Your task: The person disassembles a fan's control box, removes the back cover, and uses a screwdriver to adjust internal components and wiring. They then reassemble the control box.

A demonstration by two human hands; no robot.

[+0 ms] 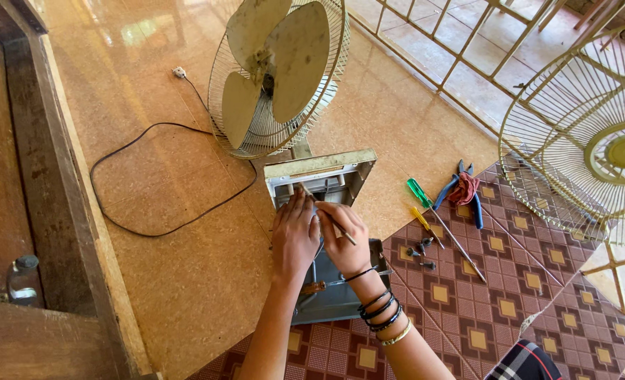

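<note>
On the floor [185,281], the black cord [143,176] loops off to the left, well apart from the work. The left hand [295,236] lies flat, fingers together, pressing on the open fan base [319,179], which sits straight ahead of both hands, just under the fan [277,70]. The right hand [344,239], touching the left, is closed around a thin rod-like tool [326,211] whose long axis slants up-left into the base. Further right, on the patterned mat [481,309], lie screwdrivers [432,218], screws [421,253], pliers [464,190] and the loose grille [587,134].
</note>
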